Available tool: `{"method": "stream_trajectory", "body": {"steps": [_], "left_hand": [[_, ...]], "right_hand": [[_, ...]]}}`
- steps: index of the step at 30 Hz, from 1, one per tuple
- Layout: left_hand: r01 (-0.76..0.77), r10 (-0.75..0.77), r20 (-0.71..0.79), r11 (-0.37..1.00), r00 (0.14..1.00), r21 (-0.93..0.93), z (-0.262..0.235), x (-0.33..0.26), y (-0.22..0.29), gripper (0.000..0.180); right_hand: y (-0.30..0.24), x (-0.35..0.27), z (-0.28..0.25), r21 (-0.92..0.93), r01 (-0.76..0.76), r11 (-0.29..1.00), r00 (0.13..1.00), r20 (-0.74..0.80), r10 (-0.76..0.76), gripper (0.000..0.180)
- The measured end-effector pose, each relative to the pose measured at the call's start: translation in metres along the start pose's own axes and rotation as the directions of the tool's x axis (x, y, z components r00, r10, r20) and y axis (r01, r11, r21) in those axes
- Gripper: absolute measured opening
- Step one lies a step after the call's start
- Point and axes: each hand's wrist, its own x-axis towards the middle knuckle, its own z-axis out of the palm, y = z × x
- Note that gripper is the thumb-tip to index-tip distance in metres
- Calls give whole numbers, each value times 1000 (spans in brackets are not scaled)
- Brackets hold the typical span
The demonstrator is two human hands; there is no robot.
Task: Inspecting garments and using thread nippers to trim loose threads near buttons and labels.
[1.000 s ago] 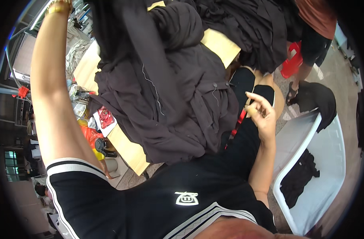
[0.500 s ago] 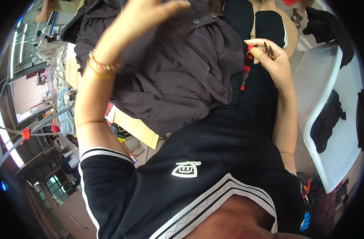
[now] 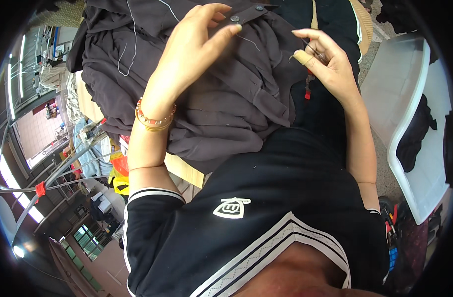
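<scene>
A dark grey-brown garment point(image 3: 206, 119) with buttons lies bunched over my lap. My left hand point(image 3: 191, 54) is over its upper part, thumb and fingers apart, the thumb tip close to a dark button point(image 3: 235, 19). Below that button a loose pale thread point(image 3: 248, 42) trails on the cloth; a longer white thread point(image 3: 135, 44) loops farther left. Right of the garment, my right hand point(image 3: 330, 67) is closed around small dark thread snips point(image 3: 321, 58), mostly hidden by the fingers. A red strip point(image 3: 307, 93) hangs below this hand. Tan tape point(image 3: 302, 57) wraps its thumb.
A translucent white plastic bin point(image 3: 409, 94) stands at my right, with dark cloth point(image 3: 415, 133) in it. To the left are a metal frame with a red tie point(image 3: 40, 188), light blue cloth point(image 3: 87, 153) and yellow and orange items point(image 3: 120, 173). A pale board point(image 3: 184, 169) shows under the garment.
My left hand has come down and to the right, toward the buttons. My right hand has shifted slightly up and left with the snips turned in it. The long white thread now shows.
</scene>
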Motion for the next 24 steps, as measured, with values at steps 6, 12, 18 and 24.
{"method": "stream_trajectory", "body": {"steps": [6,12,18,24], "left_hand": [[139,-141,-49,989,989,-40,8,-3,-13,33],[206,-203,36,947,978,-247,9,4,-18,23],[319,-296,125,815,947,-484,8,5,-10,15],[268,-263,66,881,962,-391,10,5,-11,12]], "right_hand": [[-6,24,21,-144,124,982,982,-126,-143,32],[-19,47,26,-391,291,873,950,14,-310,28],[-41,63,24,-486,377,788,907,19,-421,30],[-35,72,21,-418,390,820,912,56,-405,33]]}}
